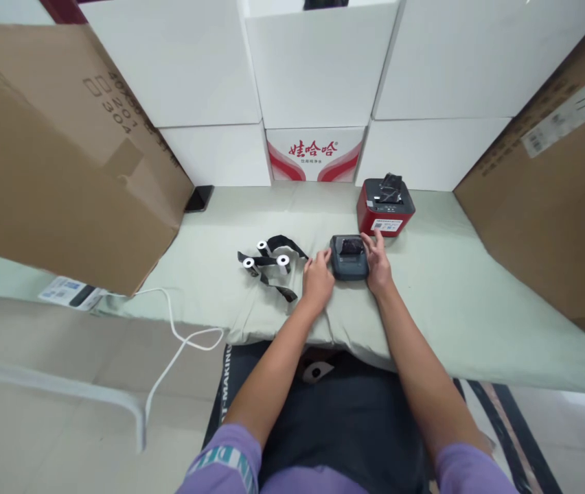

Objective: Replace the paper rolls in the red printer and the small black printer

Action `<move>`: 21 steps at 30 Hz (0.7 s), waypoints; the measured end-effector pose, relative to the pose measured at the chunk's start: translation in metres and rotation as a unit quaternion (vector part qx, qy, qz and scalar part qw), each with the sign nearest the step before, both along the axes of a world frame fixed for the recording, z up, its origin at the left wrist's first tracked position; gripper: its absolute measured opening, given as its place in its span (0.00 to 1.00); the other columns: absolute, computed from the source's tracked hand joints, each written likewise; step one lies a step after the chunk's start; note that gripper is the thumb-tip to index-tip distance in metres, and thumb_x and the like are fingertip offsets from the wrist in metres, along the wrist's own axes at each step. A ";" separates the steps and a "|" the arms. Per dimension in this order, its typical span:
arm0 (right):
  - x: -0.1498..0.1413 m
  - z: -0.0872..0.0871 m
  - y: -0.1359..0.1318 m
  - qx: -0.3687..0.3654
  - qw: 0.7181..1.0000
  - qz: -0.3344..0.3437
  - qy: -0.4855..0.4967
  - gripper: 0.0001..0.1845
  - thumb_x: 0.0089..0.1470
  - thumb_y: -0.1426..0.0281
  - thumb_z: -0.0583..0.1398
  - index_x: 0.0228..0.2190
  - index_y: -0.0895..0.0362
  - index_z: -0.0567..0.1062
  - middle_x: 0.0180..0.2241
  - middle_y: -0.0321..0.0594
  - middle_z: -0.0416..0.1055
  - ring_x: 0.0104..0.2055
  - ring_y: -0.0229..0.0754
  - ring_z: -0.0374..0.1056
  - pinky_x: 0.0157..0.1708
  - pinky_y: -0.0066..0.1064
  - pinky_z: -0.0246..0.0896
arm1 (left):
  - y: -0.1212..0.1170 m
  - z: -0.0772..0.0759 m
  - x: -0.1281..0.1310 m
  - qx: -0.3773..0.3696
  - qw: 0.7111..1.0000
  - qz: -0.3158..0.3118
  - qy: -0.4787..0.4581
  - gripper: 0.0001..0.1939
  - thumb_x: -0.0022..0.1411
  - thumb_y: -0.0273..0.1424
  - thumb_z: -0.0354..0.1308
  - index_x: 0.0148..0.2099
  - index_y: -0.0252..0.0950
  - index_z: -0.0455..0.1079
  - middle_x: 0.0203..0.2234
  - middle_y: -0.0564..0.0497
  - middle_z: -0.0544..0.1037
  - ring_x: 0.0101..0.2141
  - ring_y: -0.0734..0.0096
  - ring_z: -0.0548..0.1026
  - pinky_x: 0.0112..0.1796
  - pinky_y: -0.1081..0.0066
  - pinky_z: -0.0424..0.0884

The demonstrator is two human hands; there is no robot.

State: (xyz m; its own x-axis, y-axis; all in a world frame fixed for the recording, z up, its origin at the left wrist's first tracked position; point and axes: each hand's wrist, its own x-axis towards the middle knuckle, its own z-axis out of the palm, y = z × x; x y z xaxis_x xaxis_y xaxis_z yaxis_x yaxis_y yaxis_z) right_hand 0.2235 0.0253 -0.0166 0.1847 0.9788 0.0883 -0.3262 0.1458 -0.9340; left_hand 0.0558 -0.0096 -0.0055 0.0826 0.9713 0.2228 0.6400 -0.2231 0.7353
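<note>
A small dark grey portable printer [350, 272] lies on the cloth-covered table between my hands, a crinkled black strip on its top. My left hand [318, 280] rests at its left side, fingers loosely bent and slightly apart, the fingertips close to the casing. Along the right edge my right hand [377, 263] has its fingers stretched and spread, seemingly touching the side. Just left of my left hand stand several small white rolls [283, 263] with loose black strips [285, 242] curling around them. Behind the right hand sits a red printer [381, 213] with a dark top and black wrapping.
White boxes [318, 68] are stacked along the back. Large cardboard pieces stand at the left [66, 151] and right [555, 192]. A black phone [200, 198] lies by the left cardboard. A white cable [171, 309] hangs over the front edge of the pale green tablecloth [457, 288].
</note>
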 end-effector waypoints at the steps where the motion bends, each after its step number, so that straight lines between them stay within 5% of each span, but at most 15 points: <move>1: 0.001 0.000 0.000 0.000 1.000 0.004 0.004 0.50 0.47 0.59 0.58 0.70 0.43 0.51 0.66 0.38 0.64 0.72 0.46 0.56 0.73 0.47 0.46 | 0.000 0.000 0.001 0.003 1.000 0.002 0.013 0.30 0.60 0.12 0.46 0.61 0.36 0.66 0.61 0.43 0.76 0.60 0.63 0.75 0.67 0.58 0.59; 9: 0.006 -0.001 0.004 -0.005 1.000 0.015 -0.019 0.53 0.39 0.65 0.57 0.69 0.41 0.53 0.64 0.36 0.66 0.71 0.47 0.57 0.72 0.47 0.49 | -0.006 0.006 0.005 0.028 0.992 0.010 0.121 0.28 0.66 0.15 0.46 0.65 0.33 0.65 0.57 0.40 0.78 0.59 0.60 0.73 0.67 0.57 0.57; 15: 0.005 0.002 0.003 -0.015 0.998 0.009 -0.062 0.57 0.34 0.68 0.55 0.69 0.44 0.53 0.66 0.37 0.65 0.72 0.47 0.56 0.73 0.47 0.48 | -0.004 0.003 0.006 0.038 0.994 0.018 0.104 0.28 0.65 0.15 0.47 0.65 0.32 0.66 0.57 0.39 0.78 0.59 0.58 0.73 0.66 0.56 0.57; 21: 0.006 0.000 0.009 -0.015 0.993 -0.015 -0.118 0.45 0.40 0.67 0.57 0.63 0.48 0.64 0.64 0.41 0.68 0.70 0.49 0.59 0.72 0.49 0.49 | -0.004 0.004 0.007 0.039 0.997 0.028 0.063 0.27 0.64 0.16 0.48 0.63 0.32 0.68 0.56 0.38 0.78 0.58 0.56 0.73 0.64 0.56 0.60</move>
